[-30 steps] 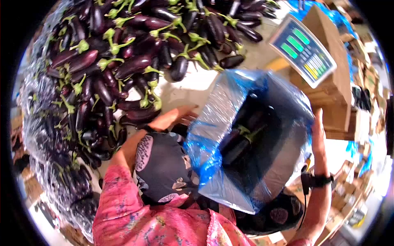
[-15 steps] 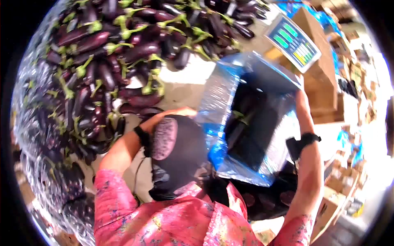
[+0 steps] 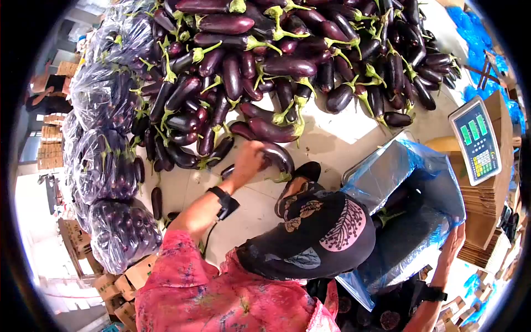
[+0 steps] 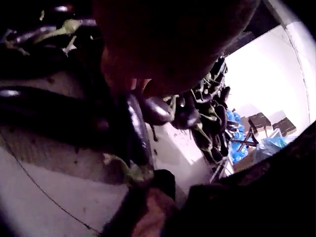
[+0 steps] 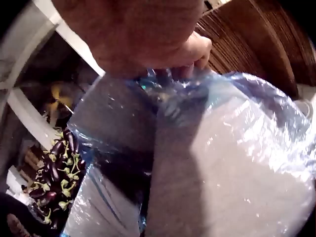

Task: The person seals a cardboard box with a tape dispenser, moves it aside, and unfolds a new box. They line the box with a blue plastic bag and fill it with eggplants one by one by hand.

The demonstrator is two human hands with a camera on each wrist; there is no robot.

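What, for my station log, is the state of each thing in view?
Lined box: open, eggplants inside
Loose eggplants: heaped on the table
Clear bags: filled with eggplants
Scale display: lit, digits too small to read
Flattened cardboard: stacked
Left hand: at one eggplant, grip unclear
Right hand: holding the box's lined rim

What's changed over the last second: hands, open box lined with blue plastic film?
The left hand moved left, away from beside the open box lined with blue plastic film, and now grips one end of a glossy, dark-purple curved eggplant. The head view swung too, shifting everything in frame. Unchanged: right hand at the box's right side.
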